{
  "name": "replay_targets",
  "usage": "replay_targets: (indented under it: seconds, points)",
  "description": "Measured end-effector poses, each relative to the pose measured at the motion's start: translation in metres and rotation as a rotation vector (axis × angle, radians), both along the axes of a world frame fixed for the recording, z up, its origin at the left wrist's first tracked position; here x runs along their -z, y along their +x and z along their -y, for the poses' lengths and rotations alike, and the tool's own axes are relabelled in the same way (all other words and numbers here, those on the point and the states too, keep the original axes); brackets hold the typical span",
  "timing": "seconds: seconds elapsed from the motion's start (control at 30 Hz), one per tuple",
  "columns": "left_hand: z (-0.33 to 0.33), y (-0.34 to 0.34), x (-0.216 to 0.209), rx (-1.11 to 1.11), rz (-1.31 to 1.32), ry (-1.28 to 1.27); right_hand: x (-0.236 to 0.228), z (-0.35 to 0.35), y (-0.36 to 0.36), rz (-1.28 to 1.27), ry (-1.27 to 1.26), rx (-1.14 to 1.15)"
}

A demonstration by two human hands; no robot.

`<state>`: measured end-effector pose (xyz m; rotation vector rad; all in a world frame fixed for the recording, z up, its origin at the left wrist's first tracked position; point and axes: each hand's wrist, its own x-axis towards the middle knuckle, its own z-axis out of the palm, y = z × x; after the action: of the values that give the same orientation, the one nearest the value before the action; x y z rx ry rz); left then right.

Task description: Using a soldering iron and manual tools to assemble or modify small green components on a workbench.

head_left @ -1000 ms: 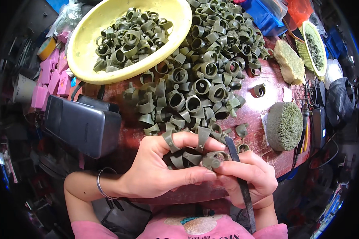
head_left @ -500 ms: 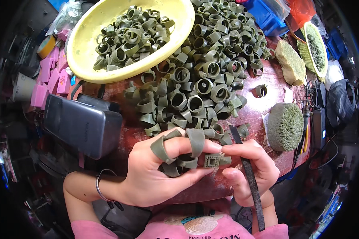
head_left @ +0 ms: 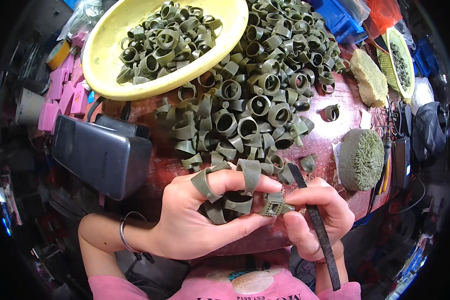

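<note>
My left hand (head_left: 185,222) pinches a dark green wax-like ring (head_left: 274,206) between thumb and fingers. Its square, dotted-edge head with a hollow centre faces up. More plain-banded green rings hang on this hand: one band (head_left: 249,175) sits around a finger, and others rest against the palm. My right hand (head_left: 332,205) grips a long, flat dark file (head_left: 317,227) that slants down past the wrist. The right index fingertip and thumb are at the square-headed ring's right end. Just beyond the hands lies a large heap of similar green rings (head_left: 247,128).
A yellow bowl (head_left: 97,75) of rings stands far left. At left sits a dark phone (head_left: 92,157) against a block-shaped stand. To the right are a round green bristly block (head_left: 362,160), a yellowish sponge-like block (head_left: 369,77), a lone ring (head_left: 330,113) and a yellow-green basket (head_left: 411,90).
The square-headed ring has tilted and moved slightly right between the fingers. My right hand and the file have shifted a little to the right.
</note>
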<state>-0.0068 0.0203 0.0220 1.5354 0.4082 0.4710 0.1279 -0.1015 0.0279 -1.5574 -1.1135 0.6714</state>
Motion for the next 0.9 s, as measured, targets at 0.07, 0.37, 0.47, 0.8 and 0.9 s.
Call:
replay_targets:
  seconds: [0.07,0.37,0.47,0.8,0.9]
  points:
    - [0.003,0.000,-0.001,-0.019,-0.015,-0.115,0.003,-0.001,-0.001,-0.057,-0.012,0.006]
    - [-0.002,0.003,-0.005,0.071,-0.038,-0.374,0.000,-0.003,0.011,-0.078,0.000,-0.116]
    - [0.005,0.000,-0.005,0.016,0.060,-0.347,-0.001,0.003,0.008,0.027,0.062,0.023]
    - [0.000,-0.003,-0.015,0.075,0.119,-0.026,0.010,0.013,-0.002,0.060,0.389,-0.080]
    - [-0.004,-0.004,-0.015,0.107,0.038,-0.007,0.010,0.009,-0.002,0.064,0.403,-0.107]
